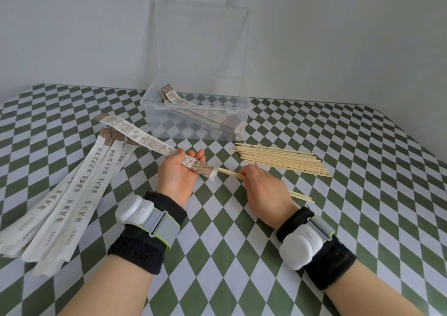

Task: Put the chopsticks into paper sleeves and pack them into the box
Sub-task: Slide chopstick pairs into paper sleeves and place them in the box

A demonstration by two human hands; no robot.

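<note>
Chopsticks (228,173), one pair, pass through the right hand (264,186), whose fingers are curled round them. The tips aim toward 10 o'clock at the mouth of a paper sleeve (145,138), and the butt ends jut out at 4 o'clock behind the hand. The left hand (180,174) lies palm up under the sleeve with its thumb pinning the paper, probably to keep the mouth steady and in line with the sticks. I cannot tell how far the tips are inside, and the right fingertips are hidden under the hand.

At 9 o'clock on the table (362,194) lies a fan of empty sleeves (72,189), close to the left hand. At 1 o'clock loose chopsticks (280,159) lie beside the right. At 12 o'clock stands the clear box (154,112), its lid (200,37) raised, with filled sleeves (200,115) lying slantwise inside. Their number is hard to make out.
</note>
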